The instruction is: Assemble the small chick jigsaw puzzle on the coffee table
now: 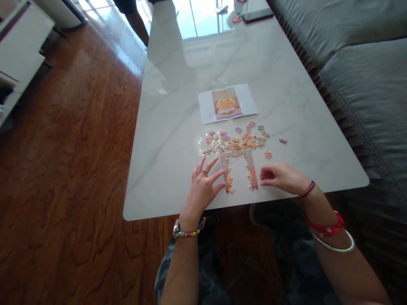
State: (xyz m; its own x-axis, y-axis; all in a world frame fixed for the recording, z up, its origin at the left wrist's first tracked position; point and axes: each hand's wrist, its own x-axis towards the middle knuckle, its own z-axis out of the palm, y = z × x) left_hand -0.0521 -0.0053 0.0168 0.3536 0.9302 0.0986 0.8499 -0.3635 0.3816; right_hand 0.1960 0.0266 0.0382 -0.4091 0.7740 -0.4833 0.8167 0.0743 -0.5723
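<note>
A partly joined jigsaw frame (239, 168) lies near the front edge of a white marble table (178, 140), with one top strip and two side strips. Several loose pastel pieces (237, 140) are scattered just behind it. My left hand (203, 186) rests flat on the table with fingers spread, fingertips touching the frame's left strip. My right hand (280, 177) sits beside the right strip with fingers curled in; whether it holds a piece is hidden. A printed reference picture (227, 103) lies farther back.
A grey sofa (359, 63) runs along the table's right side. Wooden floor (63, 169) lies to the left, with white furniture (19, 46) at the far left. Another person's leg (135, 19) stands at the far end. Small objects (237, 12) sit at the table's back edge.
</note>
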